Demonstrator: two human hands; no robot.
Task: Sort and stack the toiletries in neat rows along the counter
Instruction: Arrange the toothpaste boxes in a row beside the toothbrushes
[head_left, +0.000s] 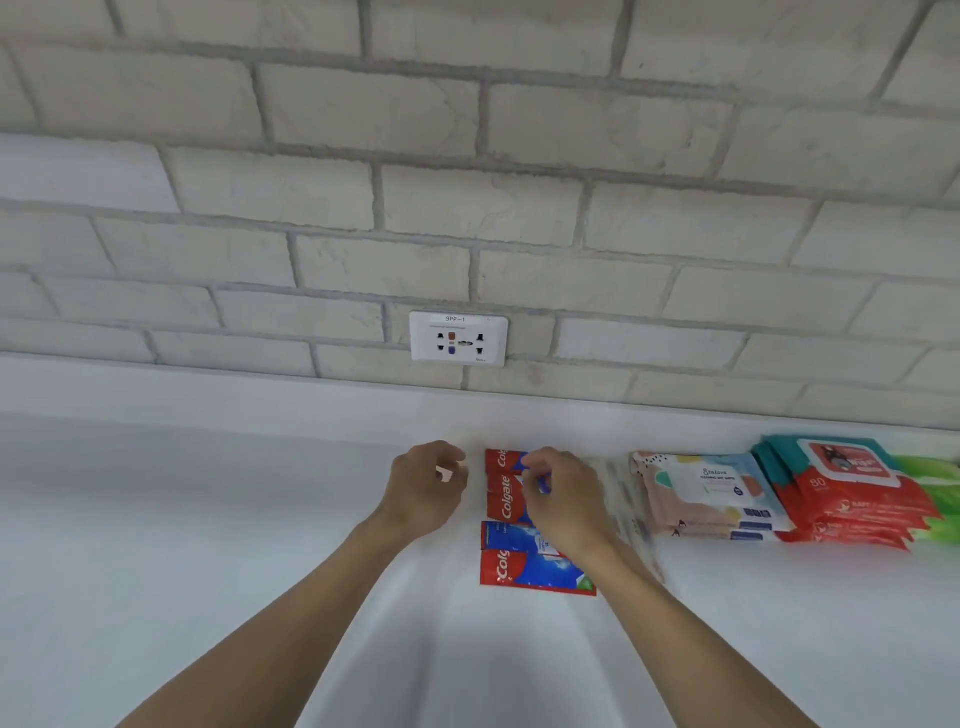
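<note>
The head view looks down on a plain white counter that runs along a wall of whitewashed brick. A white plastic wall socket is set in the wall just above the counter's back edge.

Below the socket, the red and blue Colgate toothpaste boxes lie flat on the counter. They are lined up one behind another in a column, running from the wall towards the person.

The right hand hangs over the middle of that column. Its fingers are curled down and pinch one of the further boxes. The left hand is just beside the column on its left, with fingers bent inward towards the thumb. I cannot tell whether it holds anything.

To the right of the boxes lies something in clear wrapping, too blurred to name. Next comes a stack of soft pink and pale-blue wet-wipe packs. A stack of red and teal wet-wipe packs touches its right side. A bright green pack shows at the frame's right edge
</note>
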